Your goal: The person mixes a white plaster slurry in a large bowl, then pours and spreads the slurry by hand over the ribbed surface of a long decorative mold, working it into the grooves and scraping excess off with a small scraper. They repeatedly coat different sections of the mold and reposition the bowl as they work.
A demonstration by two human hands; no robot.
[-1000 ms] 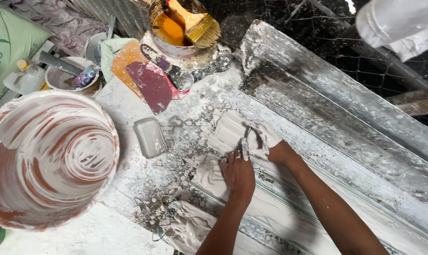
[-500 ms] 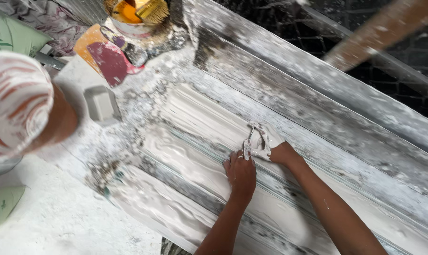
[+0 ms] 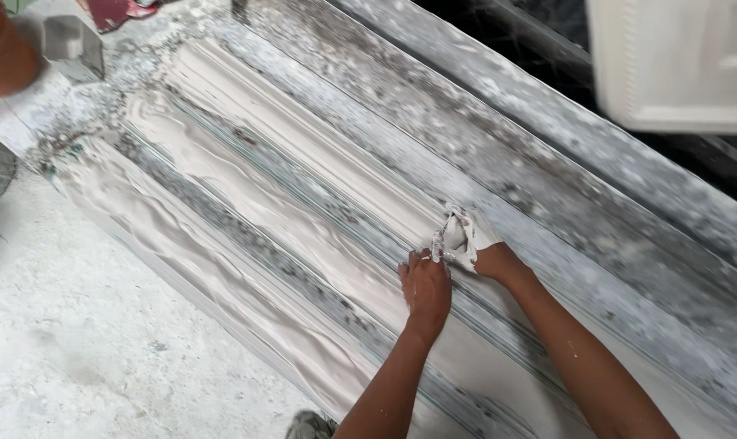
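Nearest me I see my left hand (image 3: 426, 286) lying flat, fingers loosely spread, palm down on the wet white plaster of the long moulding form (image 3: 246, 203); it grips nothing. Just beyond and to the right, my right hand (image 3: 489, 258) is closed around a plaster-caked scraper (image 3: 458, 236), pressed onto the ridged plaster beside the left fingertips. Farther left, a grey trowel-like block (image 3: 71, 45) sits by a brown-rimmed bucket (image 3: 2, 49). Far right, a white panel (image 3: 677, 65) shows, blurred.
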